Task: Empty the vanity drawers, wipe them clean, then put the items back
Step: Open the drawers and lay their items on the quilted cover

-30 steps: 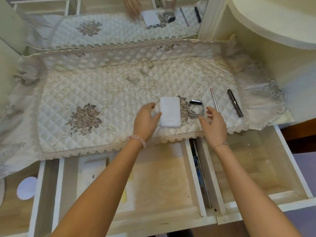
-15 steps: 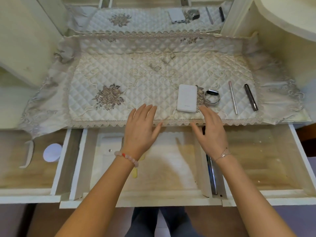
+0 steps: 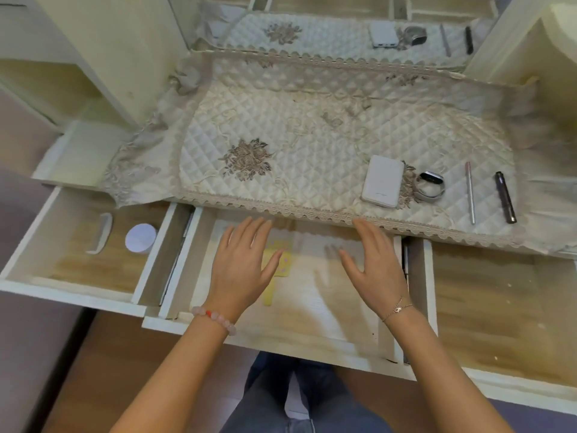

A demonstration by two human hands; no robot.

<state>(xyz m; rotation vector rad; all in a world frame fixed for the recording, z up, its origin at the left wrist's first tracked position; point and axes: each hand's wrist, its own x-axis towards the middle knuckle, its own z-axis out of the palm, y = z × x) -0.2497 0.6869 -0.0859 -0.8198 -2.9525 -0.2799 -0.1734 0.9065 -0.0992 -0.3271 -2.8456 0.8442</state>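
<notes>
Three vanity drawers stand pulled out. Over the middle drawer (image 3: pixel 312 335) my left hand (image 3: pixel 240 270) and my right hand (image 3: pixel 374 264) hover flat with fingers straight, holding nothing. A yellow item (image 3: pixel 279 256) lies in that drawer, partly hidden by my left hand. The left drawer (image 3: pixel 71 285) holds a white round lid (image 3: pixel 140 238) and a white comb (image 3: pixel 101 232). On the quilted cloth (image 3: pixel 312 145) lie a white power bank (image 3: pixel 382 181), a smart band (image 3: pixel 431 185), a thin pen (image 3: pixel 470 192) and a dark tube (image 3: pixel 505 196).
The right drawer (image 3: pixel 487 310) shows bare wood with some specks. A mirror (image 3: pixel 343 29) at the back reflects the cloth and items. A cream cabinet side (image 3: pixel 118 51) rises at left, a rounded shelf (image 3: pixel 562 35) at right. My legs (image 3: pixel 299 398) are below the middle drawer.
Both hands left the power bank on the cloth and drew back toward me, now spread over the middle drawer. The view swung left and down, showing the left drawer.
</notes>
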